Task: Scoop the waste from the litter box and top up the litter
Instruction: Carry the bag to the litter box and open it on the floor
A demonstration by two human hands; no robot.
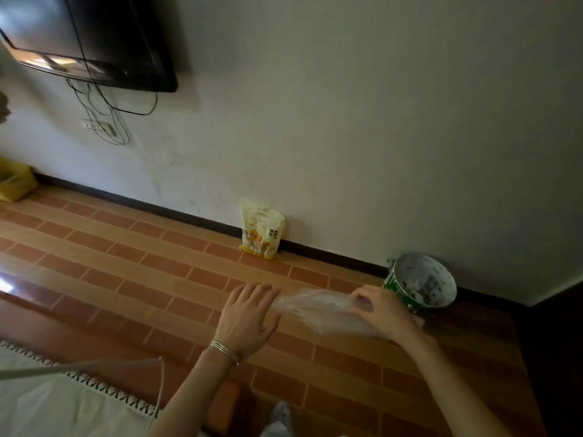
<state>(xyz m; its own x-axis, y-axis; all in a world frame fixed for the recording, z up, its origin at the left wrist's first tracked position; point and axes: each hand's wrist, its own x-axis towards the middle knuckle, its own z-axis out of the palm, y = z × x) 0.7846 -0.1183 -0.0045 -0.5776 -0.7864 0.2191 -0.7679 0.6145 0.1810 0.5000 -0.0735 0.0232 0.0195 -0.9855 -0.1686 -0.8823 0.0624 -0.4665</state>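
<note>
A clear thin plastic bag [318, 310] stretches in the air between my hands, above the tiled floor. My right hand [380, 310] pinches its right end. My left hand [247, 313], with bracelets on the wrist, is spread flat with fingers apart at the bag's left end, touching or just beside it. A yellow-and-white litter bag [261, 229] stands upright against the wall's baseboard. No litter box or scoop is in view.
A green-and-white bin [421, 283] lined with printed paper leans at the wall, right of my right hand. A white fringed rug [63, 402] lies bottom left. A yellow box [15, 182] sits far left. A wall-mounted TV [94, 39] hangs above with dangling cables.
</note>
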